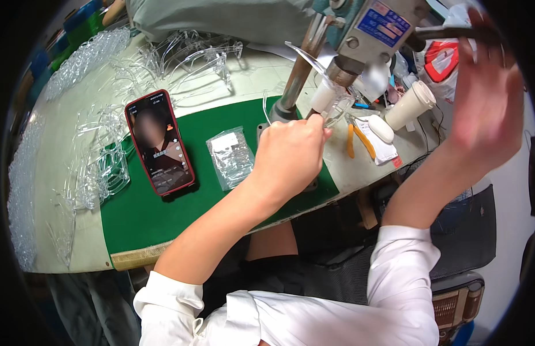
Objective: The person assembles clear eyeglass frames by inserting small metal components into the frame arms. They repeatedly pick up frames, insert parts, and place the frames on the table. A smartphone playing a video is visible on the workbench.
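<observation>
My left hand [293, 147] is closed in a pinch on a clear plastic eyeglass frame [341, 106], beneath the ram of a bench press [347, 66]. The frame's lower part is partly hidden by my fingers. A clear temple arm [306, 56] slants up in front of the press column. At the upper right my right hand [489, 95], smeared by motion, is at the dark press lever [455, 33], fingers around it. Near my left hand, a small clear bag of tiny parts [230, 157] lies on a green mat [204, 207].
A red-cased phone [159, 141] lies left of the bag. Several clear eyeglass frames [109, 167] crowd the table's left and back. On the right are orange-handled pliers [359, 141], a white rounded object [381, 128], a pale cup [411, 105] and a plastic bag [440, 60].
</observation>
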The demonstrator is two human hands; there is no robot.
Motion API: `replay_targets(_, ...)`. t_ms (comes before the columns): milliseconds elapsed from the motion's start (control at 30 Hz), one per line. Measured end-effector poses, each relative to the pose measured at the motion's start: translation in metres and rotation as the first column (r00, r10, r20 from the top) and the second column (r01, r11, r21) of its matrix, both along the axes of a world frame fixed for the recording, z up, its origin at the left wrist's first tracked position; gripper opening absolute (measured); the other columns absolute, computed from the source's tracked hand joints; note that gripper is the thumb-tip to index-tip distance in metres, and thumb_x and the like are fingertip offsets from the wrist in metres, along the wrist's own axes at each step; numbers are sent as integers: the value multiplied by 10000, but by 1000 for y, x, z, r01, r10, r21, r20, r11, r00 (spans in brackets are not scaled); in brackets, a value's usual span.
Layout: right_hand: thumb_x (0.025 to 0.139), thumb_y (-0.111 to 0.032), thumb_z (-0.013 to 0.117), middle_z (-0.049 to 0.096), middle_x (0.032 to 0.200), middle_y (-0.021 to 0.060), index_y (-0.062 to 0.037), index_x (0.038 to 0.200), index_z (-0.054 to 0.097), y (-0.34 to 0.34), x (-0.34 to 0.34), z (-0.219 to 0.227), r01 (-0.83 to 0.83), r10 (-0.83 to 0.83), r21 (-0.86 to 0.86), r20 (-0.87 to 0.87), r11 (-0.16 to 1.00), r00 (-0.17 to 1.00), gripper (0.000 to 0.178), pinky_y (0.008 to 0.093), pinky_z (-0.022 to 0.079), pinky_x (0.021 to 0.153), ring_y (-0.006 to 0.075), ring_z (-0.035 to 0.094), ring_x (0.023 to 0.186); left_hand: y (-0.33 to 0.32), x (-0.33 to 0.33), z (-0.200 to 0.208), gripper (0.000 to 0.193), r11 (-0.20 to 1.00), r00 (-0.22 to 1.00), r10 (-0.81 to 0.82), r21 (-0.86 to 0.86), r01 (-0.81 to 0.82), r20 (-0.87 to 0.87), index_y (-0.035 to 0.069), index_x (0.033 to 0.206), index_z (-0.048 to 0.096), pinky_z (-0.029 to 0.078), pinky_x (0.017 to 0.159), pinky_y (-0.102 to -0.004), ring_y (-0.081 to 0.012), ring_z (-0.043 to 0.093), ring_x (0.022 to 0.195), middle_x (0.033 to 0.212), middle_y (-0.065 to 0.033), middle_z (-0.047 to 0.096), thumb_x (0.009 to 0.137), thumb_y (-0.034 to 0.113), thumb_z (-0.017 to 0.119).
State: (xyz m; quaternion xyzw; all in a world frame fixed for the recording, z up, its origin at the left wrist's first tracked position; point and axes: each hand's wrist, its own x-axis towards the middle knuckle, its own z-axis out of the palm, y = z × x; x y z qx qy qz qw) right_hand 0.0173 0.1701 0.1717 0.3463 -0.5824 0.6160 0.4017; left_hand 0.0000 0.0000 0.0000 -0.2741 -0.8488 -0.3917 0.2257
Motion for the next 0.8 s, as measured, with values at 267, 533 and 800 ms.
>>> replay_targets(267,855,-93,469,524,1097,191,20,1111,512,-17,-2,-43,-72,70,-5,-201,997,977,283,382,381,875,344,467,1147,-6,0,-8,235,999,999,36,32,-35,-14,19,727,508,462,534,-456,-367,596,583,600,-165,581,878,182,586)
replay_targets(533,831,-14,514,517,1216,165,58,1229,456,-25,6,-132,357,-356,-53,28,933,934,408,363,371,973,246,491,1147,-128,83,-34,151,875,976,-212,454,167,48,20,941,638,512,664,-366,-275,652,777,845,-132,662,849,138,650)
replay_targets(800,814,57,514,499,970,86,-12,940,523,-66,53,-241,-60,-158,461,420,886,894,144,259,367,761,167,465,875,-393,308,-58,229,535,891,210,716,-449,402,46,987,529,532,709,-346,-234,616,785,878,-118,587,987,267,467)
